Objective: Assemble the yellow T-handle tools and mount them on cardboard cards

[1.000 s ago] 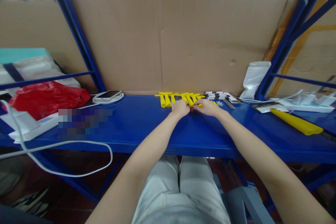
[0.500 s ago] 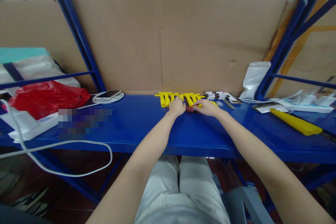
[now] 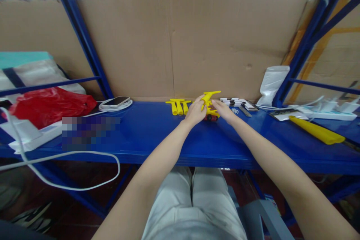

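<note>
My left hand [image 3: 196,112] is closed around a yellow T-shaped plastic piece [image 3: 211,93], whose crossbar points up and to the right. Just right of it, my right hand [image 3: 224,112] has its fingers apart, close to the yellow parts; whether they touch one is unclear. More yellow plastic lies under and between the hands, partly hidden. Below the fingers, a small dark red and black object [image 3: 210,118] rests on the blue shelf. To the left of my hands several similar yellow T-shaped pieces [image 3: 179,107] lie in a row.
Black-and-white packets [image 3: 232,102] and a small grey tool [image 3: 245,111] lie right of my hands. Farther right are a long yellow piece [image 3: 316,130] and a white power strip [image 3: 330,113]. A phone [image 3: 118,101], a red bag [image 3: 53,105] and white cables [image 3: 75,186] are left. Cardboard [image 3: 213,45] stands behind.
My left hand has moved slightly right and lifted a yellow T-shaped piece off the row. The right hand's fingers have opened and shifted up. The dark red object sits slightly farther right.
</note>
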`<state>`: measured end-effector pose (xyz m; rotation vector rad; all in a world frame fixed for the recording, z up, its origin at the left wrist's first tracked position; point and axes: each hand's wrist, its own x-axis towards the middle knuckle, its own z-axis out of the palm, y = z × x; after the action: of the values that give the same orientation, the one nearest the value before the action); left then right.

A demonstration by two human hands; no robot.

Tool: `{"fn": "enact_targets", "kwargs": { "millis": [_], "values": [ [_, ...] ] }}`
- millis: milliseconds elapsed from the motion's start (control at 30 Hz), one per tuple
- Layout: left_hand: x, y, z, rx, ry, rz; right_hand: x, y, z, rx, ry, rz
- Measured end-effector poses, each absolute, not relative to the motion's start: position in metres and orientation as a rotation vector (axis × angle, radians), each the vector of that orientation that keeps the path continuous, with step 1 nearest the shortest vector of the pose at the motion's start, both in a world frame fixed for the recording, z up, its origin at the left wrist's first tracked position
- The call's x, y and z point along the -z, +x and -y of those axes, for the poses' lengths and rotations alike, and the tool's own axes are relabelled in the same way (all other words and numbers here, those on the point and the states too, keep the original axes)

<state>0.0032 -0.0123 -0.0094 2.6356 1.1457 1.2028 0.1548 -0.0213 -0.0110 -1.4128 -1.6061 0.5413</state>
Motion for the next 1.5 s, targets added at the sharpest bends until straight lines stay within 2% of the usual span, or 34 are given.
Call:
{"fn": "enact_targets", "kwargs": {
  "millis": [100, 200, 433, 600, 1233, 1500],
  "values": [
    [0.009, 0.006, 0.020, -1.128, 2.691, -1.010, 0.010, 0.158, 0.021, -0.806, -1.306, 1.353],
    [0.010, 0.007, 0.022, -1.094, 2.712, -0.887, 0.009, 0.167, 0.019, -0.944, -1.224, 1.204],
    [0.013, 0.008, 0.020, -1.131, 2.715, -0.729, 0.010, 0.183, 0.011, -0.926, -1.176, 0.989],
    [0.009, 0.007, 0.020, -1.242, 2.612, -0.925, 0.006, 0.181, 0.015, -0.998, -1.064, 0.715],
    [0.019, 0.010, 0.015, -0.944, 2.596, -1.179, 0.008, 0.152, 0.027, -1.294, -0.867, 0.831],
    [0.015, 0.009, 0.019, -0.863, 2.608, -1.356, 0.006, 0.145, 0.031, -1.323, -0.959, 0.886]
  ]
}}
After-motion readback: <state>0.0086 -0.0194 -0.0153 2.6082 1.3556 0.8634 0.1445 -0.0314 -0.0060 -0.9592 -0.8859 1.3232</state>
